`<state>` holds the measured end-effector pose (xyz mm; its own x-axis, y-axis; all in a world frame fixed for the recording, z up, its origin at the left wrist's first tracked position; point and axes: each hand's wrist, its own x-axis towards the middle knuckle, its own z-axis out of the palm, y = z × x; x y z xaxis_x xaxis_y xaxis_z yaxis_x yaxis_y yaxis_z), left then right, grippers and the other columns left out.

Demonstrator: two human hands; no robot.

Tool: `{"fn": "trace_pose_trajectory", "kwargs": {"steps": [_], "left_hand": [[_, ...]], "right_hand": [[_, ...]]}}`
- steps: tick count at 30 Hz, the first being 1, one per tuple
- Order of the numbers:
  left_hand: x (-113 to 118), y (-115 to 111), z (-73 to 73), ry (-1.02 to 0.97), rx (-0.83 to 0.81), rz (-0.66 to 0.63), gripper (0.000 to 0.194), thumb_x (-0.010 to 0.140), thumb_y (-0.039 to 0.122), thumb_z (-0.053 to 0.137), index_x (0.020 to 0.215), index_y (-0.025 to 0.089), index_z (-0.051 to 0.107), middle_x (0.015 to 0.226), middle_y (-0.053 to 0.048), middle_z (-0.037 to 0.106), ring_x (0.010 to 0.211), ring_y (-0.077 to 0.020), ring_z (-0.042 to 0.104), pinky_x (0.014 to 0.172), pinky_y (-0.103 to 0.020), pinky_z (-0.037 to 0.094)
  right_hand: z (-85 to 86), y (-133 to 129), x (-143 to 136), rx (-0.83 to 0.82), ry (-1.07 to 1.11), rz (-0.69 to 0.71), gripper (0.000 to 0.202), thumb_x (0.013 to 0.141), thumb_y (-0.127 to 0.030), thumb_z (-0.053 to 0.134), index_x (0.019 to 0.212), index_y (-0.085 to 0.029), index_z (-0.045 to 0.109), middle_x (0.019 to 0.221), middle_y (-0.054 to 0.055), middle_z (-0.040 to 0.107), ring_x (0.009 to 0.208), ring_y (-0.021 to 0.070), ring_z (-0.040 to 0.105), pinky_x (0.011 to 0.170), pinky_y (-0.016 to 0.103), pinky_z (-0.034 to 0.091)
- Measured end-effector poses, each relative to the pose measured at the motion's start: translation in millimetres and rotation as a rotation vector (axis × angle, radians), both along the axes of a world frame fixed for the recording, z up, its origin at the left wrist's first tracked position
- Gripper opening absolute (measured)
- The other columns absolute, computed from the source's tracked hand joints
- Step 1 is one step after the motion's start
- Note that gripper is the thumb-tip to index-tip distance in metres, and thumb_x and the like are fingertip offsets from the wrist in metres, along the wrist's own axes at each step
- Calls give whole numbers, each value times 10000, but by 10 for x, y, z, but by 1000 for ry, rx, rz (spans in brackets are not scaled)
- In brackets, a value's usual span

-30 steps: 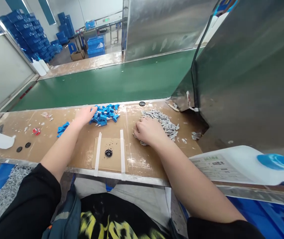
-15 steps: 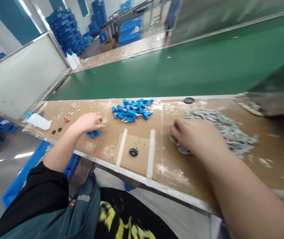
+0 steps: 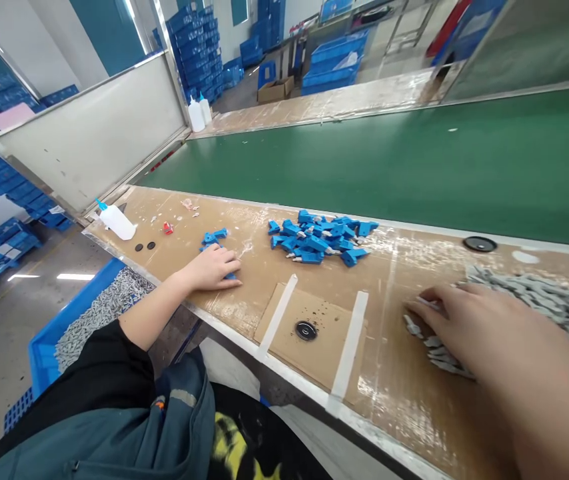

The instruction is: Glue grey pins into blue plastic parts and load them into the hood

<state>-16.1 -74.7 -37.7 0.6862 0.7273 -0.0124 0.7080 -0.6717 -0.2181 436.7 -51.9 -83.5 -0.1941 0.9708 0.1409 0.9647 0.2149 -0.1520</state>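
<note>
My left hand (image 3: 213, 269) rests low over the near table, fingers curled around a small blue plastic part (image 3: 231, 276) that shows between them. Just behind it lie a few more blue parts (image 3: 213, 237). My right hand (image 3: 479, 327) is at the left edge of a heap of grey plastic parts (image 3: 554, 300), with thumb and forefinger closed on one grey part (image 3: 429, 303). Other grey parts lie beneath that hand, partly hidden. Between the hands sits a larger pile of blue parts (image 3: 317, 237). A black round dish (image 3: 306, 331) stands on a taped cardboard piece (image 3: 284, 353).
A green conveyor belt (image 3: 364, 167) runs behind the table. At left are a white squeeze bottle (image 3: 118, 223), two black discs and a red scrap (image 3: 167, 228). A black lid (image 3: 480, 244) lies near the belt. Below the table edge, a blue bin (image 3: 44, 360) holds grey parts.
The view has swung left, so the table appears shifted right. My left hand has come down onto the small blue group. My right hand stays at the grey heap, now pinching a part.
</note>
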Motion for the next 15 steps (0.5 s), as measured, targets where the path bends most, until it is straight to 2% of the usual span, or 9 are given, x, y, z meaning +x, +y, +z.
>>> {"fn": "trace_pose_trajectory", "kwargs": {"steps": [3,7,11,15], "left_hand": [[25,-56,-63,-31,-7,-69,394,1066,541,505,1045,179,661,1094,-133,650,973,-267,614,892,-432,407],[-3,-143,-183,-87,-30,-144,309,1056,478,547,1031,199,679,1051,-119,661,923,-241,632,824,-398,435],[-67,-226,-265,-195,-31,-68,380,1008,570,614,1107,214,700,1134,-141,688,1003,-260,663,850,-421,473],[-90,-217,-282,-175,-50,-57,436,1027,624,582,1092,209,699,1149,-133,703,1028,-251,677,834,-396,471]], "right_hand": [[130,-34,-73,-101,27,-18,284,967,-405,504,733,-277,603,933,159,710,862,351,677,609,428,445],[236,-43,-172,-108,44,-53,234,966,-412,566,786,-279,632,1005,145,727,843,315,693,617,416,440],[222,-37,-205,-135,38,-34,282,995,-420,520,785,-283,650,993,147,755,833,327,716,639,422,446],[214,-60,-250,-163,78,-30,348,1027,-439,436,808,-286,659,886,151,758,815,348,725,623,418,446]]}}
